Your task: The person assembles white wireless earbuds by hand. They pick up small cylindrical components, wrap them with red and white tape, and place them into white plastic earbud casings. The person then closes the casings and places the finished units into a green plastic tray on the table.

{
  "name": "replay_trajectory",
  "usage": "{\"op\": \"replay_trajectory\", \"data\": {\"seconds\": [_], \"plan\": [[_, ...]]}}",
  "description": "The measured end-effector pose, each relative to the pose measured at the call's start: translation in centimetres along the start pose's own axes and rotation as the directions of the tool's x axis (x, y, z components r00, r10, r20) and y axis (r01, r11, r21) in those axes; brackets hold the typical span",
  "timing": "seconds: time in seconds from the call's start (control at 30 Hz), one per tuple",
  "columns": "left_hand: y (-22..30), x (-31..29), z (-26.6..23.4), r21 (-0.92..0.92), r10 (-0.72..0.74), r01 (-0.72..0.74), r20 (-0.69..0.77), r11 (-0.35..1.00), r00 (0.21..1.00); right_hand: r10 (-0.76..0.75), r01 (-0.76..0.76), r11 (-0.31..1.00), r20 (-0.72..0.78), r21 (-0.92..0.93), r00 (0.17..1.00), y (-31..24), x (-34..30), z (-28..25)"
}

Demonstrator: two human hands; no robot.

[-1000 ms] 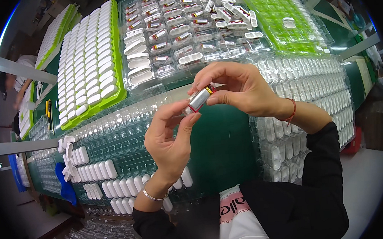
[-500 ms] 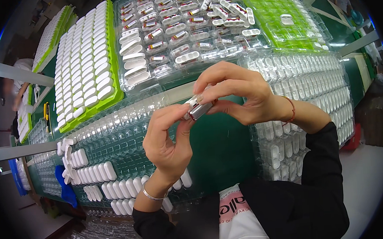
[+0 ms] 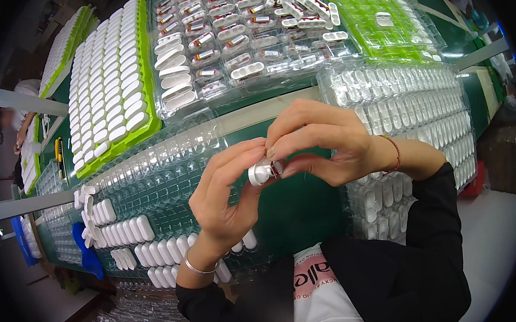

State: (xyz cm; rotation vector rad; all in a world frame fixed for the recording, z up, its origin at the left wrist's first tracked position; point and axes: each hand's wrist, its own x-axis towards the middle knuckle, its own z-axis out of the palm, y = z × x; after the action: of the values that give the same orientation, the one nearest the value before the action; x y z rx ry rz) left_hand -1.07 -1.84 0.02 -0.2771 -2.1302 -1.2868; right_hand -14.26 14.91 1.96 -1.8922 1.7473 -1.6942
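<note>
Between my hands, above the green table (image 3: 296, 209), is a small white plastic housing (image 3: 260, 174) with a rounded end and red, wire-like bits at its right side. My left hand (image 3: 223, 192) pinches its left end between thumb and fingertips. From the right, the thumb and fingers of my right hand (image 3: 330, 142) close on its other end and partly cover it. Under and left of my left hand spreads a clear blister tray (image 3: 165, 187), with rows of white oblong shells (image 3: 126, 232) in its near part.
Beyond my hands a clear tray (image 3: 207, 99) carries white housings with red-and-silver parts. Green trays (image 3: 151, 79) of white caps stand left of it. Stacked clear trays (image 3: 396, 108) fill the right. A blue object (image 3: 87, 254) lies at left; another person (image 3: 24, 125) is farther off.
The housing has been turned, so its white rounded end shows now instead of its silvery side. Both hands have dropped slightly toward me and remain on it.
</note>
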Motion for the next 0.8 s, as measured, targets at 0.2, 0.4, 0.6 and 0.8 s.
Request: {"op": "replay_trajectory", "data": {"seconds": [0.2,0.4,0.6,0.8], "plan": [[0.4,0.1,-0.1,0.022,-0.001,0.002,-0.011,1.000,1.000,0.010,-0.011,0.999,-0.048,-0.032,0.999,-0.5,0.0,0.5],[0.7,-0.1,-0.1,0.027,-0.004,0.003,0.016,1.000,1.000,0.007,-0.014,0.994,-0.069,-0.110,0.998,-0.6,-0.2,0.8],[0.5,-1.1,0.7,-0.031,-0.003,0.002,-0.029,1.000,1.000,-0.047,0.027,0.990,-0.144,-0.135,0.988,-0.8,-1.0,2.2],[0.1,-1.7,1.5,-0.064,0.012,-0.018,-0.087,0.998,0.996,-0.131,0.094,0.972,-0.165,-0.216,0.977,-0.8,-1.3,2.6]]}}
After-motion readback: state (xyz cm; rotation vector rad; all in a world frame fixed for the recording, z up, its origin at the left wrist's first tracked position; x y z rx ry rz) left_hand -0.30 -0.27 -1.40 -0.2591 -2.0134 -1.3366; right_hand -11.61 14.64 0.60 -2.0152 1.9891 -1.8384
